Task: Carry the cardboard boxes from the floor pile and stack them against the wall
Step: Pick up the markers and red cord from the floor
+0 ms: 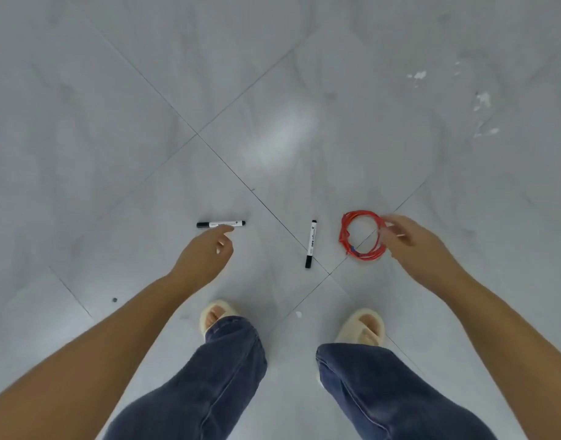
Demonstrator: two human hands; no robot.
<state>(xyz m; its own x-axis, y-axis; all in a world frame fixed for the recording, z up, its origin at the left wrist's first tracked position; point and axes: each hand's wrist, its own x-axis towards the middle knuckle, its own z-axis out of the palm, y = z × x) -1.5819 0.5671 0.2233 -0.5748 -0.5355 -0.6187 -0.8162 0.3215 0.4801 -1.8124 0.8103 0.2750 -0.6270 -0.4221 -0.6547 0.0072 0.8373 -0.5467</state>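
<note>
floor [82, 122]: grey tiles, person standing and bending over it, both arms reaching down.
coil [361, 235]: red cord wound in a loop, lying flat on a tile joint. using this as my landmark.
right hand [409, 239]: right at the coil's edge, fingers spread and a bit blurred. looks like it's touching or about to pinch the loop, but i honestly can't tell if it has a grip yet.
marker a [311, 243]: black and white, lying just beside the coil on its left, roughly upright in the frame. nobody's touching it.
marker b [221, 223]: well to the left of the coil, lying sideways.
left hand [206, 254]: just below marker b, index finger stretched out to its barrel, other fingers loosely curled, holding nothing. touching or just short of it, hard to say.
why: my guess is they're clearing small junk off the floor, one hand per item, before hauling anything.
boxes: not in view at all. no pile, no wall either, so can't say where they are or how far the stacking has got.
feet: cream slippers and jeans nearer the camera than the coil, legs cut off by the bottom edge.
misc: white specks far beyond the coil, top right, too small to identify.
</note>
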